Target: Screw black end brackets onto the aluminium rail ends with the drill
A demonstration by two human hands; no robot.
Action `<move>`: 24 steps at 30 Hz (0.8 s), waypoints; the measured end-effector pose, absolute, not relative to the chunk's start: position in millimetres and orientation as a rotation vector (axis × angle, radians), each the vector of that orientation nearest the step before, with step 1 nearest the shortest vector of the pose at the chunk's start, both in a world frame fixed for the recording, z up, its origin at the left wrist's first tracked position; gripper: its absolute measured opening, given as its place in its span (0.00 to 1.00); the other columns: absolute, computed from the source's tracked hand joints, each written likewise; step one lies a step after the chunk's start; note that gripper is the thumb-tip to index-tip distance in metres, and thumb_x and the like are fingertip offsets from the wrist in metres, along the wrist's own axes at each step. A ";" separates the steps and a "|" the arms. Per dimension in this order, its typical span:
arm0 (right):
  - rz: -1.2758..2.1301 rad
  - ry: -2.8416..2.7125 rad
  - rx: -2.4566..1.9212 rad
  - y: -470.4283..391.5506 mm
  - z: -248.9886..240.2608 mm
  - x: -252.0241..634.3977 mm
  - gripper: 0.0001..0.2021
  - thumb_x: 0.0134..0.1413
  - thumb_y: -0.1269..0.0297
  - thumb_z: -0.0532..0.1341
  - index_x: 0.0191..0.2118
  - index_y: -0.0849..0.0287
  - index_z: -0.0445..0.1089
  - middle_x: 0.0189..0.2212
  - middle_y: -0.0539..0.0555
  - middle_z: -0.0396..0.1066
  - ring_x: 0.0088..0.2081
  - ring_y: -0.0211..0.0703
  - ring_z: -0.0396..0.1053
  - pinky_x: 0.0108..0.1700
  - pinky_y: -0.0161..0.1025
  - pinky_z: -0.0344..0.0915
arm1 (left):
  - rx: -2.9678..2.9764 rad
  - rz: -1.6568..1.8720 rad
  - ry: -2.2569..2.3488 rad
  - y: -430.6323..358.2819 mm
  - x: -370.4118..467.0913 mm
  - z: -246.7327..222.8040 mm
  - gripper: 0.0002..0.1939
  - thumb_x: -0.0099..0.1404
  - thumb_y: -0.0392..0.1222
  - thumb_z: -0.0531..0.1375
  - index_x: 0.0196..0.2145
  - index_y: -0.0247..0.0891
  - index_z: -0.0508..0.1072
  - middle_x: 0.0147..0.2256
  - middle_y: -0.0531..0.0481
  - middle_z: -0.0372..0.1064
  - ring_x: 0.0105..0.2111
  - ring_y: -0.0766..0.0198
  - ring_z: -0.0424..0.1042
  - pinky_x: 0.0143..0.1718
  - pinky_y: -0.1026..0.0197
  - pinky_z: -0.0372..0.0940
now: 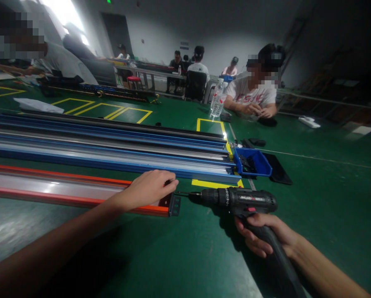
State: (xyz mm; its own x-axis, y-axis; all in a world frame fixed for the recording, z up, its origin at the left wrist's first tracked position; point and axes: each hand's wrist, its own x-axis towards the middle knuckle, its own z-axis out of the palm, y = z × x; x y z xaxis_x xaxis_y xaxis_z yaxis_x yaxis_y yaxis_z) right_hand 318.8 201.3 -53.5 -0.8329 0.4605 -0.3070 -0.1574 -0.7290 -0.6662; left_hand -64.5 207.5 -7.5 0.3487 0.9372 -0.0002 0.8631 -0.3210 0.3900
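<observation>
Table (185, 252); black parts (248, 163) in bin (264, 169); right hand (281, 232) clasping drill (250, 200); left hand (151, 187), grip unclear

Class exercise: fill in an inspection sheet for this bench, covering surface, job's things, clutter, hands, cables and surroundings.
Surface: green tabletop, marked with yellow tape.
Job's things: black drill, bit pointing at the end of the orange-edged channel; contact unclear. Blue rails lie behind.
Clutter: blue bin holding dark parts; clear bottles.
Hands: left hand on the channel's end; right hand grips the drill.
Cables: thin pale line across the tabletop; cable or seam, cannot tell.
Surroundings: person seated opposite; others farther back.
</observation>
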 end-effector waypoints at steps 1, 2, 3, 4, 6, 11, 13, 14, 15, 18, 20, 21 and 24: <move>2.552 -0.922 -0.667 201.3 -53.2 318.9 0.13 0.63 0.61 0.63 0.42 0.69 0.77 0.26 0.50 0.71 0.15 0.26 0.57 0.24 0.29 0.67 | 2.301 0.320 1.593 207.7 -64.4 -7.4 0.22 0.76 0.54 0.47 0.29 0.41 0.67 0.29 0.52 0.71 0.30 0.60 0.67 0.31 0.59 0.49; 2.553 -0.922 -0.665 201.4 -53.1 319.2 0.13 0.63 0.61 0.63 0.42 0.69 0.77 0.26 0.50 0.71 0.15 0.26 0.58 0.23 0.29 0.67 | 2.307 0.315 1.592 207.8 -64.2 -7.1 0.22 0.76 0.54 0.47 0.29 0.41 0.67 0.29 0.52 0.71 0.30 0.60 0.67 0.31 0.59 0.50; 2.558 -0.922 -0.660 201.6 -53.4 319.6 0.13 0.63 0.61 0.63 0.42 0.68 0.77 0.26 0.50 0.71 0.15 0.26 0.58 0.23 0.29 0.67 | 2.312 0.310 1.592 207.8 -64.1 -6.9 0.22 0.76 0.54 0.47 0.29 0.41 0.67 0.29 0.52 0.71 0.29 0.60 0.67 0.31 0.59 0.50; 2.564 -0.923 -0.652 201.9 -53.7 320.1 0.13 0.63 0.61 0.63 0.42 0.68 0.77 0.26 0.50 0.71 0.16 0.26 0.58 0.23 0.29 0.67 | 2.315 0.304 1.593 207.8 -64.1 -6.5 0.22 0.76 0.54 0.47 0.29 0.41 0.67 0.29 0.52 0.71 0.29 0.61 0.67 0.31 0.59 0.50; 2.575 -0.923 -0.645 202.3 -54.8 321.0 0.13 0.63 0.61 0.63 0.42 0.67 0.77 0.26 0.49 0.71 0.16 0.27 0.58 0.24 0.29 0.66 | 2.316 0.300 1.589 207.8 -64.2 -5.9 0.22 0.76 0.53 0.47 0.29 0.41 0.68 0.29 0.51 0.71 0.29 0.61 0.67 0.31 0.59 0.51; 2.582 -0.924 -0.642 202.5 -56.6 321.8 0.12 0.63 0.61 0.63 0.42 0.67 0.77 0.26 0.49 0.70 0.16 0.26 0.58 0.24 0.29 0.67 | 2.309 0.316 1.567 207.6 -65.0 -6.0 0.22 0.76 0.53 0.47 0.29 0.40 0.68 0.30 0.51 0.71 0.30 0.61 0.66 0.31 0.58 0.51; 2.574 -0.922 -0.636 202.4 -56.2 321.3 0.13 0.63 0.61 0.63 0.43 0.67 0.77 0.27 0.50 0.70 0.16 0.26 0.58 0.24 0.29 0.67 | 2.303 0.309 1.571 207.6 -65.2 -6.4 0.22 0.76 0.53 0.47 0.29 0.40 0.67 0.30 0.51 0.70 0.30 0.62 0.65 0.31 0.57 0.50; 2.570 -0.919 -0.645 202.4 -55.6 321.0 0.13 0.63 0.61 0.63 0.43 0.68 0.77 0.27 0.50 0.71 0.16 0.26 0.58 0.23 0.29 0.67 | 2.300 0.304 1.572 207.5 -65.3 -6.4 0.22 0.76 0.53 0.47 0.29 0.40 0.67 0.30 0.51 0.70 0.30 0.62 0.65 0.31 0.57 0.50; 2.568 -0.917 -0.657 202.5 -54.9 320.8 0.13 0.63 0.61 0.63 0.44 0.68 0.77 0.27 0.50 0.71 0.16 0.26 0.58 0.23 0.29 0.67 | 2.295 0.299 1.574 207.5 -65.2 -6.4 0.22 0.76 0.53 0.47 0.29 0.40 0.67 0.30 0.51 0.70 0.30 0.61 0.65 0.31 0.57 0.50; 2.572 -0.905 -0.690 203.4 -52.4 319.9 0.14 0.63 0.62 0.63 0.45 0.69 0.77 0.28 0.51 0.71 0.15 0.26 0.59 0.24 0.30 0.68 | 2.282 0.299 1.583 207.1 -65.0 -5.7 0.22 0.76 0.54 0.47 0.29 0.41 0.66 0.30 0.52 0.70 0.30 0.61 0.65 0.32 0.57 0.49; 2.578 -0.895 -0.684 203.9 -50.9 319.1 0.14 0.63 0.63 0.62 0.45 0.70 0.77 0.28 0.52 0.72 0.15 0.26 0.59 0.24 0.30 0.68 | 2.269 0.296 1.590 206.8 -64.6 -4.8 0.22 0.76 0.55 0.47 0.29 0.41 0.66 0.30 0.52 0.69 0.29 0.61 0.64 0.31 0.58 0.48; 2.581 -0.894 -0.676 204.0 -50.3 318.7 0.14 0.63 0.63 0.63 0.45 0.70 0.77 0.28 0.52 0.72 0.15 0.26 0.58 0.24 0.30 0.68 | 2.263 0.294 1.594 206.7 -64.4 -4.3 0.22 0.76 0.55 0.47 0.29 0.41 0.66 0.29 0.52 0.69 0.29 0.61 0.64 0.31 0.58 0.48; 2.571 -0.904 -0.658 203.4 -48.8 317.1 0.13 0.63 0.63 0.63 0.45 0.70 0.76 0.29 0.53 0.72 0.15 0.25 0.58 0.24 0.29 0.68 | 2.258 0.287 1.605 206.7 -63.7 -3.4 0.22 0.76 0.55 0.47 0.29 0.41 0.65 0.29 0.52 0.68 0.29 0.61 0.64 0.31 0.58 0.48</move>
